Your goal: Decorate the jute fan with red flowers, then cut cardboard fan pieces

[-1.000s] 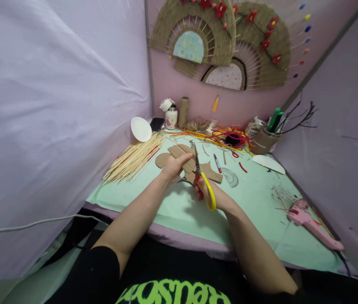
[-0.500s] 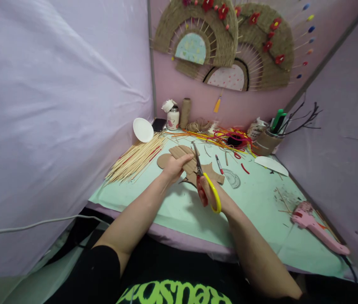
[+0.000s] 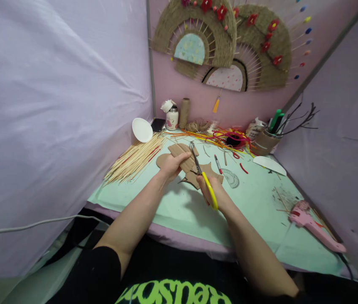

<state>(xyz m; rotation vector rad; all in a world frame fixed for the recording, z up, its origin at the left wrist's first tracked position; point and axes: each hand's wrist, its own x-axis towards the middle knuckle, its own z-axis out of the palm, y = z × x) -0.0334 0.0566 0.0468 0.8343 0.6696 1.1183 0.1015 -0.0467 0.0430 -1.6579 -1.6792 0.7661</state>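
My left hand [image 3: 173, 165] grips a piece of brown cardboard [image 3: 179, 150], thumb on top, above the table. In my right hand [image 3: 211, 188] is a pair of scissors [image 3: 210, 190] with yellow and red handles. The scissor blades lie at the right edge of the held cardboard and look nearly closed. Beneath the hands, a jagged cardboard offcut [image 3: 209, 171] rests on the green tabletop. A rounded cardboard piece [image 3: 162, 160] lies left of my left hand, partly covered by it.
Bamboo sticks [image 3: 134, 162] are piled at left beside a white disc [image 3: 142, 130]. A marker [image 3: 218, 164] and protractor [image 3: 230, 178] lie right of the scissors. Farther right rests a pink glue gun [image 3: 316, 227]. Coloured strips [image 3: 229, 137] and a pen holder [image 3: 265, 141] stand behind.
The scissor blades have come closer together and the handles have closed, hiding most of the red one. My left hand still holds the cardboard in nearly the same place.
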